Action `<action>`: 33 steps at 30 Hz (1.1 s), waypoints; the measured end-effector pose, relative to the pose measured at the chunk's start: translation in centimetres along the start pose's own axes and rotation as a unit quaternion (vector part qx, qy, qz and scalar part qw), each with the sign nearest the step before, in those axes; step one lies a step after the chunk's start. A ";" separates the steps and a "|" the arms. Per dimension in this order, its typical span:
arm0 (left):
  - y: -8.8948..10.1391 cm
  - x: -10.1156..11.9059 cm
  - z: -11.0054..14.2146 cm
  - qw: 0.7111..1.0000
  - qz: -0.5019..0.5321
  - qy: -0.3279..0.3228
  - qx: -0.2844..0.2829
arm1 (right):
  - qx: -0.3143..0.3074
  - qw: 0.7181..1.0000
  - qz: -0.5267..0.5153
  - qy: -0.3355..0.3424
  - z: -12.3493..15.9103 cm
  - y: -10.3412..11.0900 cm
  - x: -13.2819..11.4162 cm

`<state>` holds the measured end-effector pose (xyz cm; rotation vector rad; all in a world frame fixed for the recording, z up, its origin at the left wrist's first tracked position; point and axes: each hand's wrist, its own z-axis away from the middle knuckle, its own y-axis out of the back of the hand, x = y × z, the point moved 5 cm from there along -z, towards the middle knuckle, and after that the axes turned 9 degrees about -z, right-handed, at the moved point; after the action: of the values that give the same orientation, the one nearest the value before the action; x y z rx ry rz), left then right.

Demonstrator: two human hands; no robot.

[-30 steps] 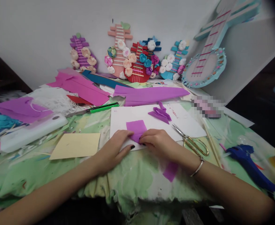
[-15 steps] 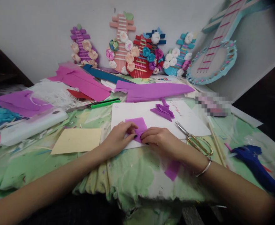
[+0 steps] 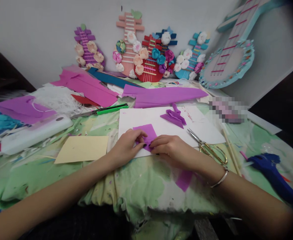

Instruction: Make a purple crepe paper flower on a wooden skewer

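A small piece of purple crepe paper [image 3: 147, 132] lies over the near edge of a white sheet [image 3: 139, 116]. My left hand [image 3: 129, 144] pinches its lower left side between thumb and fingers. From the right, my right hand [image 3: 170, 146] grips the lower right corner, its fingertips close to the left thumb. The paper's bottom edge is partly hidden by the fingers. Behind it, folded purple paper pieces [image 3: 174, 117] rest on the white sheet. Gold-handled scissors [image 3: 208, 146] lie just beyond my right wrist. Another purple scrap [image 3: 184, 180] sits under my right forearm.
A yellow card [image 3: 83, 149] lies left of my hands, with a green cutter [image 3: 111, 109] behind it. To the right are wooden sticks [image 3: 232, 153] and a blue glue gun [image 3: 271, 171]. Purple crepe paper [image 3: 166, 96] and several flower-decorated model instruments [image 3: 150, 60] stand farther back.
Both hands stay on the purple paper in nearly the same pose. The view has shifted very slightly.
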<state>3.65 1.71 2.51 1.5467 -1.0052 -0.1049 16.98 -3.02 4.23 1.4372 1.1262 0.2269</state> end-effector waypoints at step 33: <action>-0.1 -0.4 0.2 0.989 -0.146 0.005 0.014 | -0.034 0.998 0.043 0.009 0.0 0.1 -0.7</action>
<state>3.34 1.80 2.15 1.7113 -0.7697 -0.2870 16.74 -3.49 4.64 1.4273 1.0619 0.3373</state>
